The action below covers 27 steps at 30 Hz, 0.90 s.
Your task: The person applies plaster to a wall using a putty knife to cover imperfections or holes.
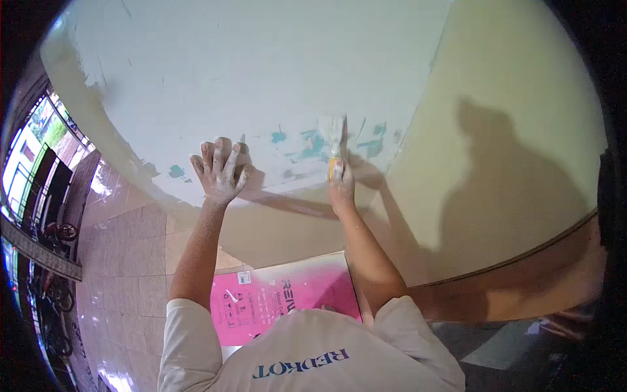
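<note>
Overhead, the left hand lies flat on the wall, fingers spread and dusted white; the right hand is closed round the yellow handle of a putty knife, its blade pressed to the wall among teal patches; below lies a pink box on the tiled floor.

Bright, even daylight, apparently from the window at left of frame, blown out there. Glare on the floor tiles lower left. A large soft shadow of a person falls on the wall at right. Strong fisheye bending, black corners, mild softness throughout.
</note>
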{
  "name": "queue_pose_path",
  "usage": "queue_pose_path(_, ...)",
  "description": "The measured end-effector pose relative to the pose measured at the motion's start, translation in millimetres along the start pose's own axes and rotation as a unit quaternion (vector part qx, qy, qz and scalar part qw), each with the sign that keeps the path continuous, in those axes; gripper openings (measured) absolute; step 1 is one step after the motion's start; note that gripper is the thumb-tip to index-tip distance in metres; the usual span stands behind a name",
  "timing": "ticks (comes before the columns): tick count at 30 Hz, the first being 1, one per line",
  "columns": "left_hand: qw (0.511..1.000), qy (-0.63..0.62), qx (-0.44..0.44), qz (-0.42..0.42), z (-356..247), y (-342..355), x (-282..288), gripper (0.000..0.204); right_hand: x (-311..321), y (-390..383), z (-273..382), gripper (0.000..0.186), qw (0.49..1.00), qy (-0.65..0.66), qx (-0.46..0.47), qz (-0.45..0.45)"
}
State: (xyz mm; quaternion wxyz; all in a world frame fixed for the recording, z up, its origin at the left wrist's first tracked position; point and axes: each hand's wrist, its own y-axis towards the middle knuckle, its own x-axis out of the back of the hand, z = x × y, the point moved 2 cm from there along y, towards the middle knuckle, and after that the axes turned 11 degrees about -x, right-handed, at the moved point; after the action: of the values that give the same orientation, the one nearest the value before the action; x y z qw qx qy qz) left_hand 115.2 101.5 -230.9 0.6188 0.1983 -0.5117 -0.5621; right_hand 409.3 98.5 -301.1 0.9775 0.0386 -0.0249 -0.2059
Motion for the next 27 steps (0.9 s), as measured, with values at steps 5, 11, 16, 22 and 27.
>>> queue_pose_path(5, 0.998, -0.038, 0.038, 0.021, -7, 5, 7, 0.071, 31, -30, -69, 0.045, 0.991, 0.069, -0.104, 0.050)
queue_pose_path(11, 0.994, -0.048, -0.032, 0.090, -63, 55, -5, 0.081, 42, 10, 45, 0.040, 0.989, 0.098, -0.110, 0.017)
queue_pose_path(16, 0.998, 0.025, -0.061, -0.017, -71, 48, -22, 0.065, 67, 18, -20, 0.040, 0.979, 0.127, -0.156, -0.018)
queue_pose_path(22, 0.996, 0.031, -0.065, -0.043, -79, 31, -40, 0.063, 109, 24, -70, 0.036, 0.979, 0.186, -0.080, 0.030)
queue_pose_path(27, 0.996, 0.055, -0.060, -0.038, -74, 23, -32, 0.064, 92, 45, 28, 0.031, 0.981, 0.166, -0.102, 0.017)
